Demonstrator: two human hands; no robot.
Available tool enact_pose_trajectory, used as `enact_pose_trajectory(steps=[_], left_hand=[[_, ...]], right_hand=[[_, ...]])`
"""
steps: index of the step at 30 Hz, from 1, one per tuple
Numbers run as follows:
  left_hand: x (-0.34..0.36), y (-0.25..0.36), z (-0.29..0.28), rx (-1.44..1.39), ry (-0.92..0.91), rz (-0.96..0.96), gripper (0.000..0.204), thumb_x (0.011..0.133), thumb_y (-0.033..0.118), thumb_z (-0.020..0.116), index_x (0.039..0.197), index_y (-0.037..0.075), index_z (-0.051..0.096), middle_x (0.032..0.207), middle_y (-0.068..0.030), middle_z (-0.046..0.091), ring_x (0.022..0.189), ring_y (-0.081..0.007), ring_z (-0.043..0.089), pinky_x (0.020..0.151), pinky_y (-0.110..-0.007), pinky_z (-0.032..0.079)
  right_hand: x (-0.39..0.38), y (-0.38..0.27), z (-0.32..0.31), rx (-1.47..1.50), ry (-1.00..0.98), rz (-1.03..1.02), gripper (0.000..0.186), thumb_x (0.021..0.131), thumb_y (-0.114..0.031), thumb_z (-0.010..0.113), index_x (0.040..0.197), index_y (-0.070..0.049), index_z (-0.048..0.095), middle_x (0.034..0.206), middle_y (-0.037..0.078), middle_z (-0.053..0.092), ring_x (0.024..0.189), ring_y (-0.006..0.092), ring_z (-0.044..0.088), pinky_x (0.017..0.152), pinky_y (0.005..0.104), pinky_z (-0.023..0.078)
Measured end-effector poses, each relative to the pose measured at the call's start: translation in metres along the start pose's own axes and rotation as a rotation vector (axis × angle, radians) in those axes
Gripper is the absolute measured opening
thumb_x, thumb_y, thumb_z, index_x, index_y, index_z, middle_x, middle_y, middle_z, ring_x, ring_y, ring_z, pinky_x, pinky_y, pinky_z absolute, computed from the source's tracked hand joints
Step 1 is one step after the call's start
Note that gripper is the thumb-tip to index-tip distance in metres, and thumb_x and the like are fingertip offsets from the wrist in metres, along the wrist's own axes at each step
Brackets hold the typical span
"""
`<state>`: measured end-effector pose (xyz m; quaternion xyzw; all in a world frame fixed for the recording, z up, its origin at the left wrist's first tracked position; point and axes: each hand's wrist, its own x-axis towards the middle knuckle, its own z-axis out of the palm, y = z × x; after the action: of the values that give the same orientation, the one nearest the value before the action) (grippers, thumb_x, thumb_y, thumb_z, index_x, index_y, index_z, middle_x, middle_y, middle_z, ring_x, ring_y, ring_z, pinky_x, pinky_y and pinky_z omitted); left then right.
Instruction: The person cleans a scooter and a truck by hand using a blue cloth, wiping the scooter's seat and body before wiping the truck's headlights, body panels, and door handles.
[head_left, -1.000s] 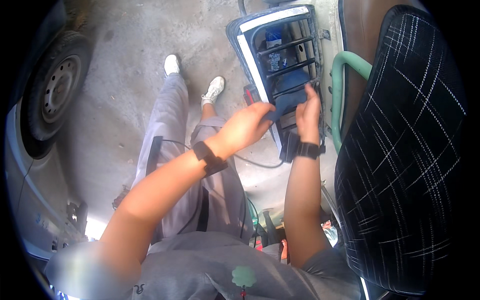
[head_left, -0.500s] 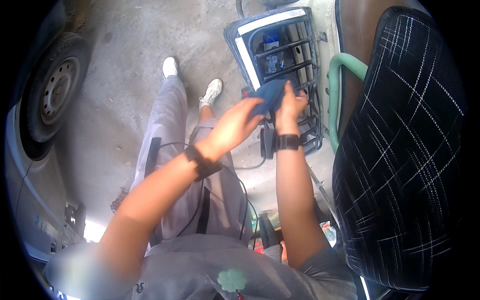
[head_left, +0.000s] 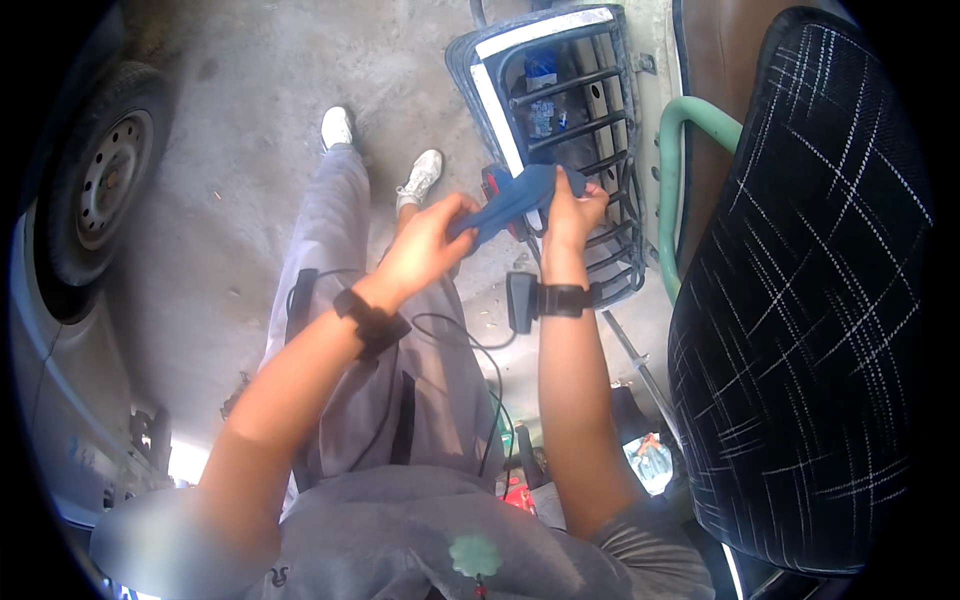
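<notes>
A blue cloth (head_left: 510, 205) is stretched between my two hands in front of a black slatted metal step (head_left: 590, 130). My left hand (head_left: 425, 248) pinches the cloth's lower left end between thumb and fingers. The other end is bunched in my right hand (head_left: 573, 215), whose thumb points up over it. A strap with a dark box sits on my right wrist, and a strap is on the left one too. Behind the cloth, a small red and black part (head_left: 493, 182) partly shows; I cannot tell what it is.
A plastic bottle with a blue label (head_left: 541, 90) lies behind the step's bars. To the right stand a green bent handrail (head_left: 690, 115) and a black checked seat (head_left: 800, 320). A vehicle wheel (head_left: 112, 180) is at the left. A thin cable (head_left: 470, 340) hangs near my legs.
My left hand has moved left and down, drawing the cloth out longer between my hands. My right hand has shifted slightly left.
</notes>
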<state>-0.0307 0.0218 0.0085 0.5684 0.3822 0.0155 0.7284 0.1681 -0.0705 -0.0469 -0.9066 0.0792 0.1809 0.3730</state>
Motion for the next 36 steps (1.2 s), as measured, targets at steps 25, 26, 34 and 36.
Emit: enact_pose_trajectory(steps=[25,26,34,36], left_hand=[[-0.03,-0.002,0.083,0.1,0.094,0.018,0.026,0.084,0.008,0.064,0.107,0.003,0.055,0.086,-0.016,0.064,0.081,-0.0289,0.065,0.073,-0.036,0.05],[-0.023,0.001,0.08,0.095,0.095,0.028,0.026,0.084,0.008,0.064,0.107,0.003,0.055,0.086,-0.016,0.064,0.081,-0.0289,0.065,0.073,-0.036,0.05],[0.02,0.006,0.066,0.234,0.162,0.161,0.026,0.085,0.013,0.063,0.107,0.003,0.055,0.086,-0.019,0.064,0.084,-0.0355,0.065,0.074,-0.04,0.05],[0.031,0.016,0.082,0.168,0.12,0.176,0.029,0.085,0.013,0.063,0.11,0.003,0.054,0.087,-0.0213,0.064,0.087,-0.0367,0.064,0.076,-0.041,0.049]], right_hand=[[-0.041,0.039,-0.084,-0.099,-0.284,-0.197,0.06,0.09,-0.028,0.068,0.128,0.001,0.032,0.112,0.018,0.051,0.097,0.0235,0.058,0.08,0.033,0.05],[-0.028,0.054,-0.074,-0.236,-0.294,-0.47,0.062,0.091,-0.03,0.067,0.13,0.001,0.031,0.113,0.018,0.051,0.1,0.0242,0.057,0.085,0.0344,0.049],[0.032,-0.01,-0.042,0.301,-0.015,0.243,0.062,0.075,-0.003,0.08,0.122,0.005,0.04,0.118,0.022,0.054,0.102,0.0258,0.056,0.089,0.0405,0.048],[0.067,-0.018,-0.046,0.353,-0.148,0.484,0.064,0.076,-0.004,0.078,0.124,0.006,0.038,0.129,0.025,0.046,0.104,0.0252,0.056,0.079,0.0394,0.052]])
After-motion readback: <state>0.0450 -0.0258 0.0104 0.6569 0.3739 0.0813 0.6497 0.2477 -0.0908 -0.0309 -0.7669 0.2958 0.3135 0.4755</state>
